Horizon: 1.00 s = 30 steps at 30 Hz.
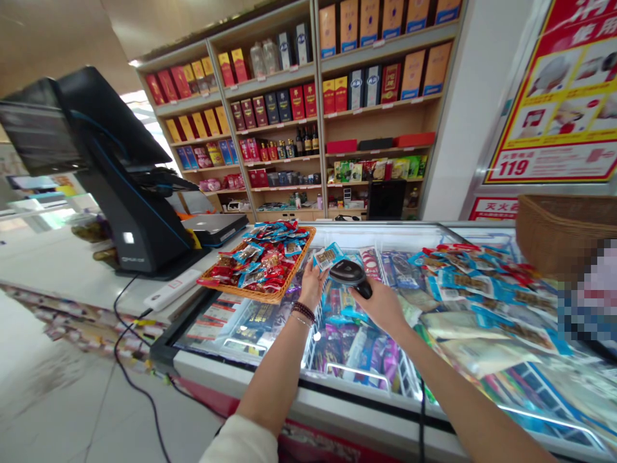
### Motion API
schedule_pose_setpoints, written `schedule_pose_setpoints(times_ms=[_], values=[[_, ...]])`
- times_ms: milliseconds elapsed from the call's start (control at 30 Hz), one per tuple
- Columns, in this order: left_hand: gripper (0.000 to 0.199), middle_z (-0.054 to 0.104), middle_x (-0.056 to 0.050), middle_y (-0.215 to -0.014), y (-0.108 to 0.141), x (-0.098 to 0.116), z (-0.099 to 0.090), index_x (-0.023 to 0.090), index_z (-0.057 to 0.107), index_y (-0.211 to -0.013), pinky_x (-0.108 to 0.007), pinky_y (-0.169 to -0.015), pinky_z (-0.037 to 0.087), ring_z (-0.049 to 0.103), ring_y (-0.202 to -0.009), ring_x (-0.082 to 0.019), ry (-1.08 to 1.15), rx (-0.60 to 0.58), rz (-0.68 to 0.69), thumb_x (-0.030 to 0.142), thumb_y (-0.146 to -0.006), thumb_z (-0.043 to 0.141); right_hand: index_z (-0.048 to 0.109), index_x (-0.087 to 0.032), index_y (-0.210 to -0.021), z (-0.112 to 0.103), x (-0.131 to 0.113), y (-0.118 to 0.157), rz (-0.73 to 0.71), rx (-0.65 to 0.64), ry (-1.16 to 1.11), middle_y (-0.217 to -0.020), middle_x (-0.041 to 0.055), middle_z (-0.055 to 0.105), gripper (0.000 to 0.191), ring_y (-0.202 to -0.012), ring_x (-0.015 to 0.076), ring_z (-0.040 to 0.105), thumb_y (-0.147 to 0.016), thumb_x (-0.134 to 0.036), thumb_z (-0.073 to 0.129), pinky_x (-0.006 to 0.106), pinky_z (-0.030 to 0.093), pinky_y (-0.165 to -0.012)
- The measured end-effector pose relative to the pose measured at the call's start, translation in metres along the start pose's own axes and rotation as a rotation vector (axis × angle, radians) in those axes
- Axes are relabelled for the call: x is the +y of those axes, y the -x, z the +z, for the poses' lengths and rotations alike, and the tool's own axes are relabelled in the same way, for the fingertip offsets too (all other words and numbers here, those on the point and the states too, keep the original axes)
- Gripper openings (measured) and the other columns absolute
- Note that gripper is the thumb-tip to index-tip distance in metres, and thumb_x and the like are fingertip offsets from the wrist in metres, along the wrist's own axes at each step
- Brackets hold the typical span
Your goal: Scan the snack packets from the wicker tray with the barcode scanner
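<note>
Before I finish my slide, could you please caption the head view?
Left hand holds a blue packet; right hand holds a black scanner.

Glass-topped freezer [226, 373], wicker tray [292, 278], loose snack packets [465, 283]

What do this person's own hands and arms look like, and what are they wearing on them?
The left hand is bare, with a dark beaded bracelet and a thin, pale band at the wrist. A whitish sleeve covers that arm near the elbow. The right hand is bare too, with no sleeve or jewellery visible on that forearm.
</note>
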<state>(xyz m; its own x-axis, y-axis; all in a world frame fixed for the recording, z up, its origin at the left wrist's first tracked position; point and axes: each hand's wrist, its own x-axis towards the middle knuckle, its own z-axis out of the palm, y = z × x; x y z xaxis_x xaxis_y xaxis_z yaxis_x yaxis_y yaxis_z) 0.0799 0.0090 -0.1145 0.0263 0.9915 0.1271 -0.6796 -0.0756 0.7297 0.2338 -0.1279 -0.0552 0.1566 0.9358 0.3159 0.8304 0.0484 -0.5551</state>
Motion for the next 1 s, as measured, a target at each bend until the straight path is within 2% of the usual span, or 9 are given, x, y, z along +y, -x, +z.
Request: schedule_pose_setpoints(times_ms=[267,467,767,900,1000], values=[[0.026,0.074,-0.003,-0.103,0.003,0.003,0.003,0.022,0.06,-0.11,-0.031,-0.102,0.05,0.07,-0.104,-0.015,0.01,0.0,0.001,0.012,-0.086,0.063,0.07,-0.019,-0.092,-0.002,-0.001,0.0,0.001,-0.018,0.016,-0.079,0.0087,0.074,0.031,-0.077,0.0252,0.07,-0.089,-0.046,0.056,0.026,0.034,-0.058],[0.031,0.073,-0.002,-0.103,0.002,0.002,0.003,0.023,0.057,-0.114,-0.032,-0.102,0.05,0.071,-0.1,-0.014,0.016,0.055,-0.01,0.009,-0.086,0.062,0.07,-0.02,-0.092,-0.002,-0.001,0.0,0.001,-0.013,0.013,-0.075,0.0071,0.073,0.029,-0.074,0.024,0.069,-0.089,-0.046,0.057,0.026,0.034,-0.058],[0.039,0.073,-0.002,-0.1,0.007,0.005,0.003,0.024,0.057,-0.118,-0.033,-0.102,0.05,0.071,-0.099,-0.015,-0.02,0.065,0.039,0.012,-0.083,0.068,0.069,-0.02,-0.088,-0.004,-0.003,0.002,0.002,-0.014,0.002,-0.073,0.0071,0.073,0.029,-0.073,0.0242,0.069,-0.089,-0.046,0.056,0.026,0.035,-0.057],[0.033,0.073,-0.004,-0.101,0.009,0.006,0.005,0.022,0.059,-0.115,-0.035,-0.104,0.049,0.071,-0.098,-0.015,-0.04,0.049,0.046,0.012,-0.084,0.065,0.069,-0.02,-0.088,-0.004,0.002,0.003,0.002,0.008,-0.005,-0.072,0.0068,0.072,0.03,-0.072,0.0242,0.069,-0.088,-0.046,0.056,0.026,0.035,-0.056],[0.027,0.073,-0.004,-0.1,0.009,0.002,0.013,0.02,0.059,-0.11,-0.037,-0.106,0.048,0.072,-0.093,-0.014,-0.048,0.027,0.0,0.008,-0.086,0.059,0.07,-0.02,-0.09,-0.011,0.012,0.001,0.007,0.043,-0.025,-0.076,0.0073,0.073,0.03,-0.075,0.0249,0.07,-0.088,-0.047,0.056,0.026,0.037,-0.058]])
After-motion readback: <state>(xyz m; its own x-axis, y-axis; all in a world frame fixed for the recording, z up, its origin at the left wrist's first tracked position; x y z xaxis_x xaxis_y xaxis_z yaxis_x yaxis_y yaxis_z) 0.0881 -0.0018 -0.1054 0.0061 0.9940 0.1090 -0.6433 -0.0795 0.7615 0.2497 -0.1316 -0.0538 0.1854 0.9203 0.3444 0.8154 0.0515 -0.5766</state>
